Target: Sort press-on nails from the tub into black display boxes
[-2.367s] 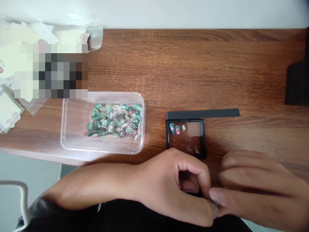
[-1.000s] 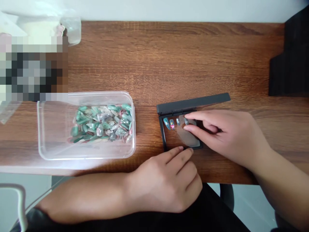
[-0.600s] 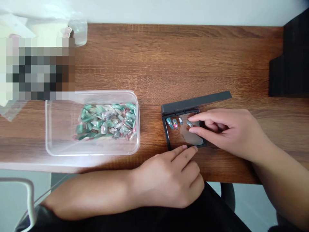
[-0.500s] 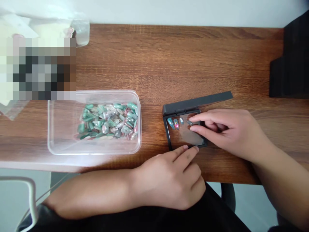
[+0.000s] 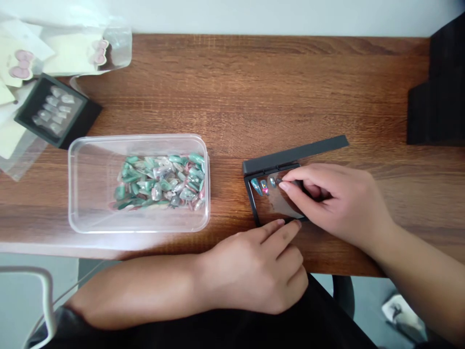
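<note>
A black display case (image 5: 256, 212) lies with its lid (image 5: 294, 154) raised along the far side. On the clear film inside stand a teal press-on nail (image 5: 256, 186), one with a pink gem (image 5: 265, 187) and a silvery one (image 5: 272, 182), in a row. My right hand (image 5: 336, 201) pinches a small dark nail (image 5: 279, 181) at the row's right end, thumb and forefinger mostly covering it. Two outstretched fingers of my left hand (image 5: 261, 269) rest against the case's near edge, the other fingers loosely bent. My left thumb is hidden.
Left of the case is a clear plastic tub (image 5: 90, 223) of loose green, pink and clear nails (image 5: 160, 182). Behind it sit a closed black nail box (image 5: 85, 123) and plastic-wrapped cards (image 5: 72, 51). A dark object (image 5: 436, 111) stands far right on the wooden table (image 5: 261, 87).
My right hand has moved slightly left, and its thumb and forefinger have come together over the dark nail beside the silvery one. My left hand stays at the case's edge.
</note>
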The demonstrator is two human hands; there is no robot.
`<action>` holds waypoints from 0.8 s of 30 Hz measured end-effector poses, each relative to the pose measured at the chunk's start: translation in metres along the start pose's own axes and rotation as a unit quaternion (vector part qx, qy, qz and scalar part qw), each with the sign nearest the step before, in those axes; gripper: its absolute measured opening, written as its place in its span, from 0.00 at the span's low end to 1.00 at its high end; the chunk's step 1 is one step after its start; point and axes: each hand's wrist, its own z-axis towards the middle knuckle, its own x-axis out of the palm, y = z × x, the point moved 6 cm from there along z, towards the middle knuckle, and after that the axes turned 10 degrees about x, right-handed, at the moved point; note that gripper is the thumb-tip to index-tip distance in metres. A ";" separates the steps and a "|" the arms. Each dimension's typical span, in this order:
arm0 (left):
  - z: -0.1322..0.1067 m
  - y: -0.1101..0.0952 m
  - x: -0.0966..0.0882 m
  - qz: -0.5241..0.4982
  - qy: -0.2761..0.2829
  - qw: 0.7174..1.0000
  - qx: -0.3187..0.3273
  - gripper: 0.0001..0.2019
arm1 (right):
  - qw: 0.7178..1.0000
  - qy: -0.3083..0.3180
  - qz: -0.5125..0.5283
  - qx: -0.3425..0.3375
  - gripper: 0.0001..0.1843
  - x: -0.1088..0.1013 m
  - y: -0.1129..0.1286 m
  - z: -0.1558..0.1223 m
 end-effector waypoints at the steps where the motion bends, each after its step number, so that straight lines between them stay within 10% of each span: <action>1: 0.000 0.000 0.000 0.001 0.001 1.000 0.000 0.06 | 1.000 -0.009 -0.014 -0.003 0.06 0.000 0.002 -0.001; 24: 0.002 -0.005 -0.021 -0.012 -0.066 0.997 0.027 0.11 | 0.999 -0.025 -0.011 0.021 0.14 -0.001 0.004 -0.002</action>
